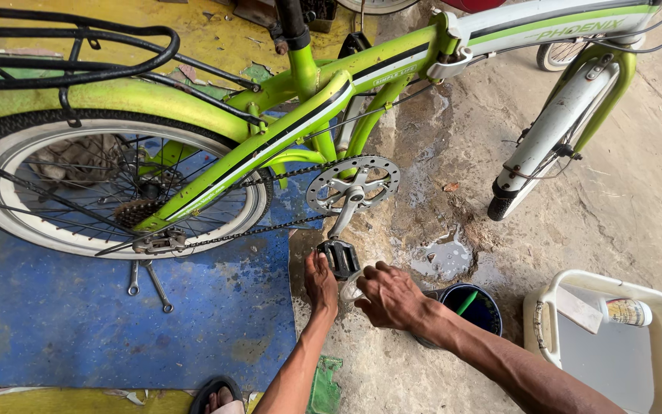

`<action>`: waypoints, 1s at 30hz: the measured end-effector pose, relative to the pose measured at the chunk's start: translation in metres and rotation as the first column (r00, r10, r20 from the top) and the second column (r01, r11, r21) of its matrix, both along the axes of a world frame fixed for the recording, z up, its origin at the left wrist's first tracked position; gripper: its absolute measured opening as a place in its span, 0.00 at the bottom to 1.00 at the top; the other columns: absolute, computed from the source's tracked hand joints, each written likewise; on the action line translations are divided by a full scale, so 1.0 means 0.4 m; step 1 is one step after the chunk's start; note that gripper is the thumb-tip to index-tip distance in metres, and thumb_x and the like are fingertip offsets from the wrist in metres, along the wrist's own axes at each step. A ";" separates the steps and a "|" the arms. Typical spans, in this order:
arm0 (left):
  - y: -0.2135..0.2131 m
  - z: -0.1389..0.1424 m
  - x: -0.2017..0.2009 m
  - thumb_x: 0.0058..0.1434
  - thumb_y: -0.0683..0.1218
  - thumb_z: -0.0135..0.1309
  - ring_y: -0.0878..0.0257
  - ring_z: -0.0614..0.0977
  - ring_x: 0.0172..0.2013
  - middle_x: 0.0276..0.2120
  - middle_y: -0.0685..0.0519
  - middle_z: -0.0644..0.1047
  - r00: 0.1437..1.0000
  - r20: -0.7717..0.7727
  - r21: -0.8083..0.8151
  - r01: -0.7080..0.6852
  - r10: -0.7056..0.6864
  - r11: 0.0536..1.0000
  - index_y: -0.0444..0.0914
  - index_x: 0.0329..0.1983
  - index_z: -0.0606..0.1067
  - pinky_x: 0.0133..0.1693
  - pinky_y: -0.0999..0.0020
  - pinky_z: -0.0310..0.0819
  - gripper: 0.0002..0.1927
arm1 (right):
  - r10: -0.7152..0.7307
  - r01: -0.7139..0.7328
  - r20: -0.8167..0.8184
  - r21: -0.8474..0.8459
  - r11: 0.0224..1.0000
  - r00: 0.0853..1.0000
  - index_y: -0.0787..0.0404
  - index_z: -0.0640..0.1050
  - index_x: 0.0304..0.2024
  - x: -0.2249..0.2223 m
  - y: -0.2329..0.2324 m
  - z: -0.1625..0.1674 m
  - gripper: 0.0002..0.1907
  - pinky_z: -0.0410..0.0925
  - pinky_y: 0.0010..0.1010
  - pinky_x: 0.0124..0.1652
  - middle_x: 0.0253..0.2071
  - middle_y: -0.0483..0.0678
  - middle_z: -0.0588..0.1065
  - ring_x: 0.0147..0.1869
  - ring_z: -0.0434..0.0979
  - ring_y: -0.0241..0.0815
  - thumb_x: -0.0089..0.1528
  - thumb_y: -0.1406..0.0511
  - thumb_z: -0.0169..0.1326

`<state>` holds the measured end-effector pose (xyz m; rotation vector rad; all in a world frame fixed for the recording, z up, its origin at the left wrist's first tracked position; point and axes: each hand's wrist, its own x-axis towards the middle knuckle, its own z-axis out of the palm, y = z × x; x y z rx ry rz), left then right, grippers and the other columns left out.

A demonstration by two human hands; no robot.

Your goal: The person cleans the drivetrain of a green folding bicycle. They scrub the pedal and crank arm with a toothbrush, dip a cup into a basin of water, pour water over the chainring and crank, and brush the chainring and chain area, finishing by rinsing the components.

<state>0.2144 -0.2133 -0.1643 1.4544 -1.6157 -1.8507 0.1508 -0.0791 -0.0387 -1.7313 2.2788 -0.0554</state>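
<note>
Both hands at the pedal of a green folding bicycle.
Your left hand [321, 282] cups the black pedal [338, 258], steadying it at the crank's low point; your right hand [387, 295], fingers curled, closes beside it; its grasp is hidden.

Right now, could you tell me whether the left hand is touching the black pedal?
Touching. The head view shows the left hand with its fingers against the near edge of the black pedal, no gap between them.

The folding bicycle frame [285, 130] is lime green with white and black stripes. The rear tyre [9, 138] is black with a white sidewall. The square pedal [339, 258] is black. The floor mat [78, 330] is blue.
</note>
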 end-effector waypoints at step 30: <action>-0.077 0.182 -0.144 0.68 0.46 0.52 0.57 0.81 0.36 0.41 0.48 0.82 0.928 0.040 -0.487 0.343 -0.371 0.803 0.41 0.59 0.74 0.37 0.60 0.77 0.17 | -0.315 0.330 0.159 -0.077 0.941 0.936 0.59 0.80 0.36 -0.308 -0.005 0.153 0.20 0.74 0.35 0.26 0.33 0.51 0.81 0.27 0.79 0.43 0.62 0.49 0.55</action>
